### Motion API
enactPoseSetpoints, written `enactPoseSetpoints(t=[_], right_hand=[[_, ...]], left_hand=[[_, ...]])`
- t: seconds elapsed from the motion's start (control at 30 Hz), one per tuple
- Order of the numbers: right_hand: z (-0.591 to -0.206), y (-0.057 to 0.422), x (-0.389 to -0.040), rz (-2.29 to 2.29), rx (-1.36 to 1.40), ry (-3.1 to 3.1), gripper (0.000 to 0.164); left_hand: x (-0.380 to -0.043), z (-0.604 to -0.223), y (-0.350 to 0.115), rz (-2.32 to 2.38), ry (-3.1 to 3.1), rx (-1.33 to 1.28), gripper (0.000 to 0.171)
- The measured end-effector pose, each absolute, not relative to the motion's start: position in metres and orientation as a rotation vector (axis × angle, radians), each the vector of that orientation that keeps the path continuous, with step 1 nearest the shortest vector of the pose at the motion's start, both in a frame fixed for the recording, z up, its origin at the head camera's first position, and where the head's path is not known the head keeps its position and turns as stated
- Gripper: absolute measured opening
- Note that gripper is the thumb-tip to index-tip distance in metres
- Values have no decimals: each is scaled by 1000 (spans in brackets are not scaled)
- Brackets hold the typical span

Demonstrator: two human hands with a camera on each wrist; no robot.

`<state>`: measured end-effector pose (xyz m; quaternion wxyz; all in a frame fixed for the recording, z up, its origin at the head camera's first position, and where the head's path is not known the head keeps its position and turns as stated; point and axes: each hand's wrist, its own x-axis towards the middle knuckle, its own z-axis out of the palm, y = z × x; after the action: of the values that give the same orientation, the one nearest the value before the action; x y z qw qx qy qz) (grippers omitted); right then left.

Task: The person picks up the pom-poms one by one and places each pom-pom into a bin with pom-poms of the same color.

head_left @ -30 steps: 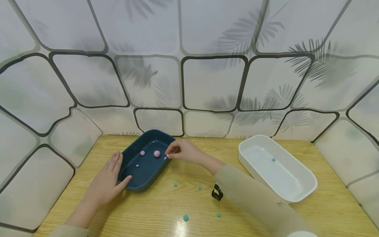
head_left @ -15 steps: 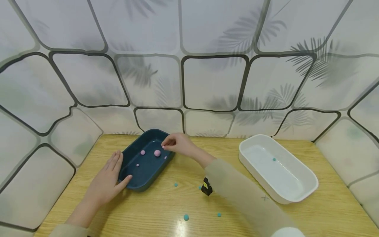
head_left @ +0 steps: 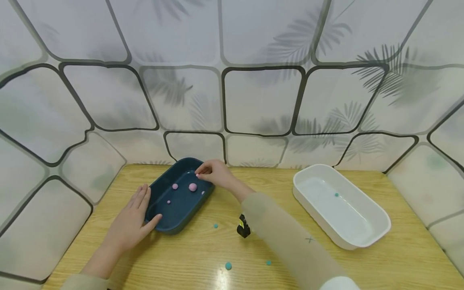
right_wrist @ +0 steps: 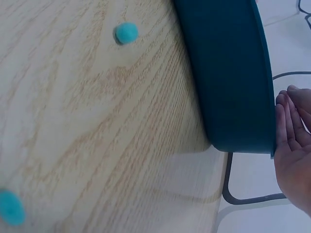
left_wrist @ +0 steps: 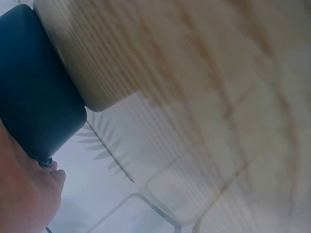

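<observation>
My right hand [head_left: 217, 174] is over the right rim of a dark blue rectangular dish [head_left: 177, 230], pinching a tiny pink ball [head_left: 197, 175] between thumb and fingertips. Inside the dish lie several pink balls, the largest [head_left: 193, 187] near the middle. My left hand [head_left: 127, 225] rests against the dish's left side with fingers extended, its thumb at the near end. In the left wrist view, the left hand [left_wrist: 29, 194] sits along the dish wall [left_wrist: 39, 82]. The right wrist view has the right hand [right_wrist: 296, 141] at the rim, its fingertips partly hidden.
A white rectangular dish [head_left: 362, 243] stands to the right, with one small teal ball [head_left: 336, 194] inside. Teal balls, such as the larger one [head_left: 228, 266], lie on the wooden table between the dishes. A black device [head_left: 243, 226] hangs at my right wrist. Patterned panels rise behind.
My right hand has moved left and slightly away from me, carrying the pink ball from the right rim to above the dish's inside. The left hand has stayed in place.
</observation>
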<state>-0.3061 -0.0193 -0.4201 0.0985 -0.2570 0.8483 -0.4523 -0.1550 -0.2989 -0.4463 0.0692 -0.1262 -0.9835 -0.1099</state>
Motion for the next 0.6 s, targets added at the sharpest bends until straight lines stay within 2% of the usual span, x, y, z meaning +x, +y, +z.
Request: enactPoseSetpoints(t=[0.3,0.6], right_hand=[[-422,-26,-304,-1384,-645,2568,14],[-420,-27,-299,-1458,-566,2549,21]], left_hand=[[-156,-448,-301,-330,-2965,-377,93],[-157,-449,-301,-321,-2975,-373,94]])
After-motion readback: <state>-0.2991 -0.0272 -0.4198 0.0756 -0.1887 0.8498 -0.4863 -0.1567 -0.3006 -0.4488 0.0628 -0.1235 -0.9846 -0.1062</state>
